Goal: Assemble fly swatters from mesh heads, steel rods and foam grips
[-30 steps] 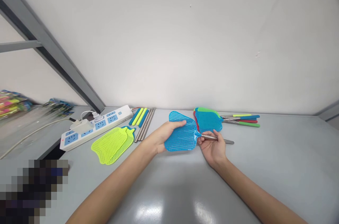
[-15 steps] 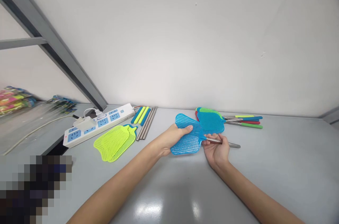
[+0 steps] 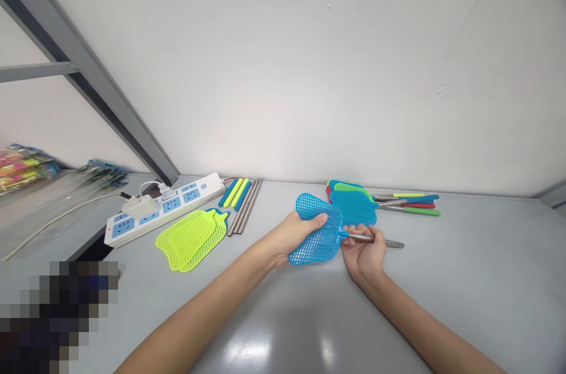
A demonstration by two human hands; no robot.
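Clearly, at the far left, beyond a gray frame, clear plastic bags hold brightly colored items, and a white cord runs past them toward a power strip, which lies aslant toward the left side of the surface and carries a white adapter and a smaller plug. Just in front of the strip lie overlapping yellow-green swatter heads, with a bit of blue showing beneath their necks. Right of those, close to the back edge, four grips sit in a row — blue, yellow, yellow, blue — and just beside them several metal tubes lie side by side, slanting toward the front edge. Nearer the middle, the left hand grips a blue swatter head, thumb laid across the mesh, the other fingers mostly hidden behind it. That head is held tilted off the surface, its neck pointing right and meeting a metal rod. The right hand, palm up, curls its fingers around the rod near the neck, the free end pointing toward the right edge. Behind it, near the back edge, stacked swatters have overlapping blue, green and red heads, their shafts leading right to yellow, blue, red and green handles.
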